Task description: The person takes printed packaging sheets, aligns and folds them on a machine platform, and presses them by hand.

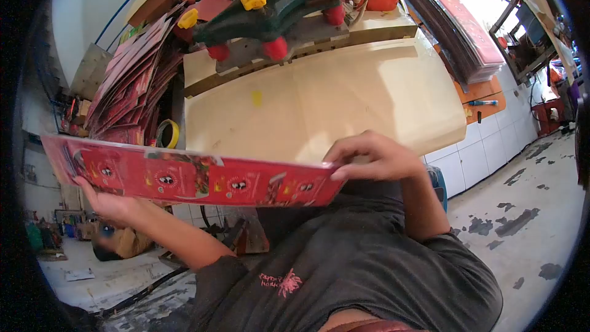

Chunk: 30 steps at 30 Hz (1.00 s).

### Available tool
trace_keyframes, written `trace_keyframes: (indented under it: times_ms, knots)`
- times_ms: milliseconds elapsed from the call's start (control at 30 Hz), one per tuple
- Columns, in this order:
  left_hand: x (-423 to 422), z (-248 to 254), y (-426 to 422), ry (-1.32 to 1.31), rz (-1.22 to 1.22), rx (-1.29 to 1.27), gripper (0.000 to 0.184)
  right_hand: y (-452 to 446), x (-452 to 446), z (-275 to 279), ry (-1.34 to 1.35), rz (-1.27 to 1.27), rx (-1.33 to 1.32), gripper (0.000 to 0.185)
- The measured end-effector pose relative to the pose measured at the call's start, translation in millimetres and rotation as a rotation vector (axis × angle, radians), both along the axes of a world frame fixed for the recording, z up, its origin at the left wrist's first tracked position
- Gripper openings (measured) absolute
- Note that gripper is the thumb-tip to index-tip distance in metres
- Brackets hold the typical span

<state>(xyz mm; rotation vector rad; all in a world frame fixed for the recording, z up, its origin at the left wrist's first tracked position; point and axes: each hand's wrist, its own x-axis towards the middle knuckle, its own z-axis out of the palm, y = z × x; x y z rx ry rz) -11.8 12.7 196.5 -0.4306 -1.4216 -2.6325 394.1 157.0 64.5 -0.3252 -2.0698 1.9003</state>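
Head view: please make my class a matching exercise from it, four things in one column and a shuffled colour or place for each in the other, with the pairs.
Things
1. Red printed sheet
2. Tape roll
3. Machine bracket
4. Pen-like item

Colour or place
A. Dark green
B. Lying on the orange board
C. Held by the left hand and right hand
D. Yellow

Right pairs: 1-C, 2-D, 3-A, 4-B
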Motion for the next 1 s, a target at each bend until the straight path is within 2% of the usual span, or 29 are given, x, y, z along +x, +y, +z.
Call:
trace_keyframes:
  times_ms: [67, 133, 233, 267, 333, 433, 467, 500, 533, 600, 667, 700, 767, 833, 900, 1000]
  knots:
    - [10.7, -15.1, 0.2, -0.03, 0.205, -0.042, 0.064, 8.8, 20.1, -5.3, 0.018, -0.045, -0.102, 0.028]
    - [-1.9, -40.4, -8.8, -0.036, 0.175, 0.005, 0.063, 11.6, 29.1, -15.5, 0.217, -0.061, -0.363, 0.039]
    - [1.0, -65.5, -18.3, -0.021, 0.139, 0.074, 0.062, 1.8, 18.6, -15.7, 0.302, -0.095, -0.396, 0.046]
    - [11.2, -72.2, -18.5, -0.008, 0.156, 0.072, 0.062, -5.7, 11.3, -14.3, 0.258, -0.21, -0.352, 0.045]
    - [11.9, -87.2, -25.8, -0.013, 0.112, 0.079, 0.064, -9.8, 2.2, -16.4, 0.222, -0.265, -0.409, 0.045]
    - [-0.2, -95.2, -47.0, 0.031, 0.015, 0.03, 0.065, -9.6, -3.0, -14.8, 0.206, -0.398, -0.416, 0.043]
    - [3.7, -90.9, -54.1, 0.088, 0.068, -0.054, 0.065, -6.6, 0.5, -13.4, 0.224, -0.469, -0.438, 0.042]
    - [-18.9, -92.7, -71.6, -0.022, 0.134, -0.117, 0.059, -4.0, 2.6, -13.2, 0.241, -0.54, -0.459, 0.041]
    - [-47.0, -99.6, -99.1, -0.005, 0.081, -0.079, 0.054, -2.1, 1.2, -16.7, 0.263, -0.639, -0.426, 0.043]
    - [-76.3, -117.0, -136.7, 0.01, 0.02, -0.042, 0.049, 8.2, 15.0, -21.2, 0.269, -0.633, -0.428, 0.043]
    - [-79.0, -124.9, -146.9, 0.139, 0.32, -0.377, 0.036, 10.1, 18.7, -19.2, 0.268, -0.681, -0.431, 0.045]
    - [-81.1, -131.2, -149.5, 0.14, 0.319, -0.377, 0.036, 10.8, 20.9, -14.3, 0.27, -0.682, -0.431, 0.045]
    - [-59.8, -136.9, -141.9, 0.187, 0.238, -0.812, 0.031, 11.5, 26.6, -6.6, 0.234, -0.628, -0.374, 0.045]
    - [-35.8, -139.5, -122.4, 0.253, 0.24, -0.825, 0.03, 11.4, 29.2, -5.5, 0.176, -0.593, -0.343, 0.044]
    - [-10.4, -129.9, -104.5, 0.431, 0.158, -0.894, 0.029, 9.6, 29.1, -1.3, 0.114, -0.55, -0.309, 0.043]
    - [27.4, -118.9, -68.0, 0.485, 0.031, -0.809, 0.028, 4.8, 22.7, 9.3, 0.019, -0.398, -0.297, 0.046]
